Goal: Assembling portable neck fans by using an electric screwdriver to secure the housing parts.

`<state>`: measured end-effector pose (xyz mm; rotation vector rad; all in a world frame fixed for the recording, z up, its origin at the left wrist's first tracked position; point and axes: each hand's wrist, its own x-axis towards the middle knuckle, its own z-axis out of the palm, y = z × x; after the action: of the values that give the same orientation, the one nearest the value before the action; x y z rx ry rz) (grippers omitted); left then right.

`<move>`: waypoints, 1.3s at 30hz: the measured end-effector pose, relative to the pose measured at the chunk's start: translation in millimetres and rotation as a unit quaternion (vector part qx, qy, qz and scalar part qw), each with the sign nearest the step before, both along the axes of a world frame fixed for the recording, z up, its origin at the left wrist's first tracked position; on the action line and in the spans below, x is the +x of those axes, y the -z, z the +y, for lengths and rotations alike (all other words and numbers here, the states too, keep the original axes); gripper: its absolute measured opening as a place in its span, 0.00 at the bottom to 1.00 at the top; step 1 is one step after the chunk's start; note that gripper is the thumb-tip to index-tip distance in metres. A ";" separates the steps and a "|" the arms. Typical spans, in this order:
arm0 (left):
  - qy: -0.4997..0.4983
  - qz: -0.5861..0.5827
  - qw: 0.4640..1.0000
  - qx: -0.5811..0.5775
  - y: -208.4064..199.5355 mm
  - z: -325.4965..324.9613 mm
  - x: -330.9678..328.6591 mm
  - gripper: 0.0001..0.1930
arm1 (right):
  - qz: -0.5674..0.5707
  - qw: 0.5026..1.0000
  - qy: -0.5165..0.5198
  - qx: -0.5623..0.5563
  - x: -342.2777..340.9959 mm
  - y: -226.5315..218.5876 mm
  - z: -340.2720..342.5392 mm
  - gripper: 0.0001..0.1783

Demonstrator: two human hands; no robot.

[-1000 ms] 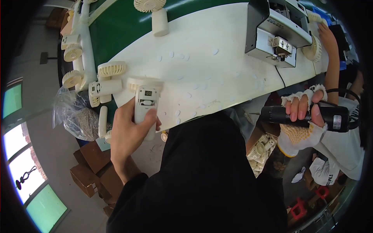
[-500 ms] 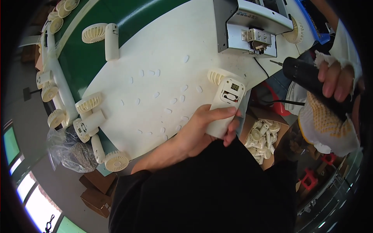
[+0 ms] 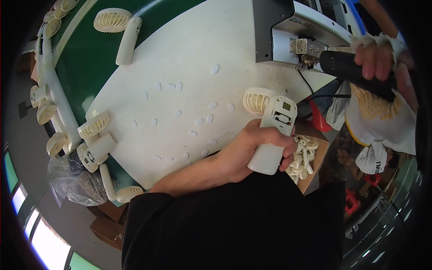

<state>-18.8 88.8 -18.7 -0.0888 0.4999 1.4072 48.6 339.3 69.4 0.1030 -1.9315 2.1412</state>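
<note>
My left hand (image 3: 254, 144) is wrapped round the handle of a cream handheld fan (image 3: 265, 159), its round grille turned to the far left. A small display and an open slot show on the handle's upper face. On the right, my right hand (image 3: 378, 60), in a white glove with bare fingertips, grips a black electric screwdriver (image 3: 344, 63). The screwdriver's front end is at the metal block (image 3: 308, 46) of a grey screw feeder (image 3: 281, 40); its bit is hard to make out there. Several small white oval pieces (image 3: 199, 122) lie scattered on the white tabletop (image 3: 184, 54).
More fans lie at the left, one fan (image 3: 129, 40) on the green surface and others by a plastic bag (image 3: 67, 180). A cardboard box (image 3: 315, 166) full of fans stands below the table's right edge. A black cord (image 3: 330, 96) runs to the right.
The screwdriver in my right hand has moved left and up to the feeder's metal block. My left hand has shifted slightly right and nearer with the fan. The whole view has shifted a little.
</note>
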 end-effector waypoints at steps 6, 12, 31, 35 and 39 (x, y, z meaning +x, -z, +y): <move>-0.016 -0.080 0.997 -0.014 -9.1 -3.1 2.7 0.09 | -0.009 0.998 -0.015 -0.056 -3.1 8.0 -3.0 0.11; -0.010 -0.008 1.000 -0.017 3.0 -2.2 18.9 0.07 | -0.038 0.981 0.181 -0.058 25.0 -24.3 -78.5 0.11; 0.014 0.105 0.994 -0.022 5.1 0.7 26.7 0.09 | 0.043 0.981 0.189 -0.022 52.3 -25.0 -114.6 0.16; 0.018 0.098 0.995 -0.018 5.3 1.5 26.4 0.08 | 0.043 0.981 0.189 -0.014 64.7 -25.9 -96.0 0.17; 0.009 0.104 0.994 -0.018 4.2 1.2 26.3 0.08 | 0.044 0.981 0.187 -0.008 52.0 -19.0 -114.2 0.18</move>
<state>7.5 90.0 -22.9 0.0344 0.6962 1.3970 100.6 225.1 88.4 -0.1543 -1.7239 1.8700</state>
